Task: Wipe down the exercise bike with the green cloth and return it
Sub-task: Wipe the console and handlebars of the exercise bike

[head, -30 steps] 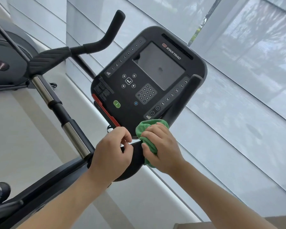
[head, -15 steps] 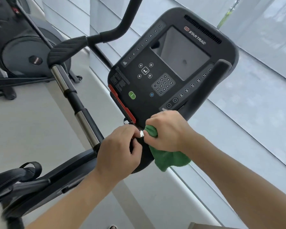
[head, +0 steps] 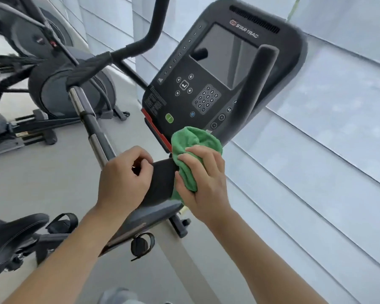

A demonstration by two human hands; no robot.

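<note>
Two machines were on record: the exercise bike (head: 162, 187) in the foreground and a second dark machine (head: 59, 84) standing on the pale floor (head: 42, 178) to the left, well apart from the hands. Pale slatted blinds (head: 316, 150) filled the right side behind the bike. Console (head: 215, 80): large, black, tilted, marked STAR TRAC, with a dark screen, a number keypad, a green button (head: 169, 118) and a red strip along its lower left edge. Handlebars: left bar (head: 92, 128) black with chrome sections, rising to a padded grip; right bar (head: 257, 88) a black padded post crossing in front of the console. Saddle (head: 11, 231): black, at lower left. Left hand (head: 124, 179): fingers curled round the black centre section of the handlebar just below the console, gripping it. Right hand (head: 203, 183): fingers curled over the green cloth (head: 194, 142), holding it bunched and pressed against the same black section, just beside the left hand. Cloth: bunched, its upper fold touching the lower edge of the console, its lower edge showing beneath the palm.
</note>
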